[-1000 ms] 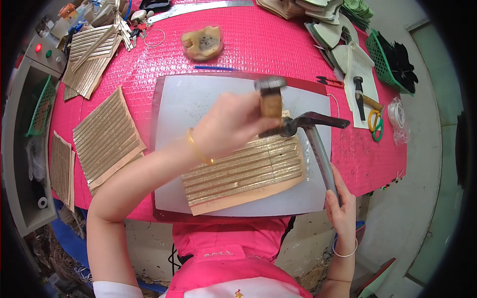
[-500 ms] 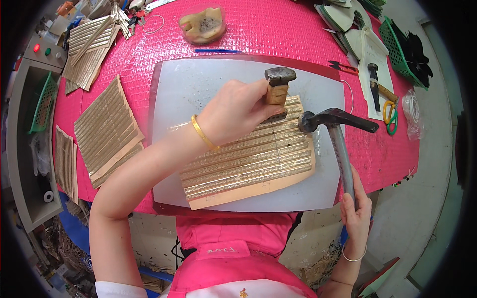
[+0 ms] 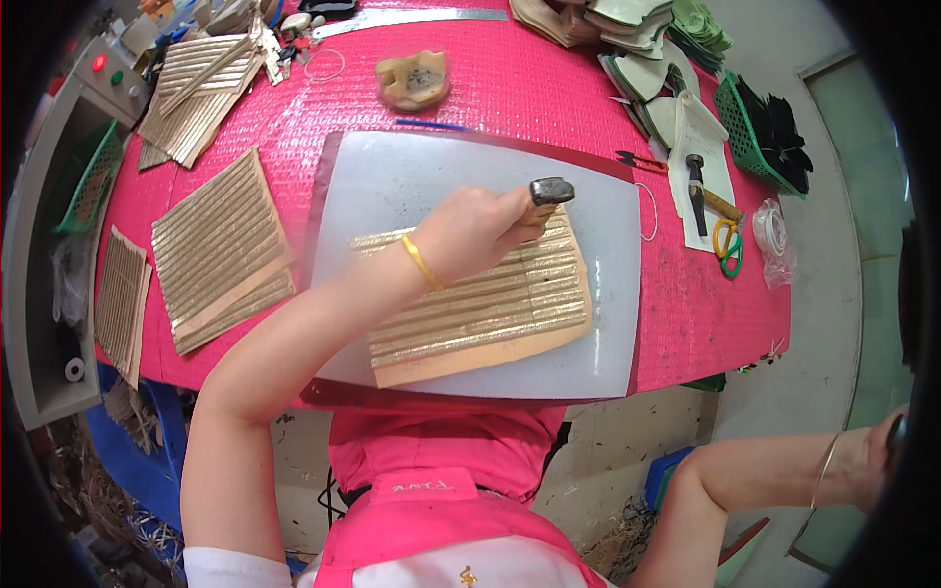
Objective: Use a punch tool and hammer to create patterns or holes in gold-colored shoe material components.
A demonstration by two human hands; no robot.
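Observation:
My left hand (image 3: 477,227) is closed round a punch (image 3: 552,191) with a tape-wrapped handle and a dark metal top. It holds the punch upright over the upper right part of a sheet with gold ribbed strips (image 3: 470,323) on tan backing. The punch's lower end is hidden by my hand. Under the sheet lies a whitish cutting board (image 3: 613,358). Far out at the right rim, my right hand (image 3: 872,461) is partly cut off, with its fingers round the hammer (image 3: 896,431); only a dark bit of the hammer shows.
More gold ribbed sheets (image 3: 221,250) lie left of the board. A waxy yellowish lump (image 3: 414,80) and a blue pen-like stick (image 3: 431,124) are behind it. To the right are scissors (image 3: 728,245), another tool (image 3: 696,196), red snips (image 3: 642,162) and a green basket (image 3: 750,142).
My right hand has swung the hammer from beside the punch out to the far right rim. My left hand stays on the punch over the sheet. The whole view has shifted slightly.

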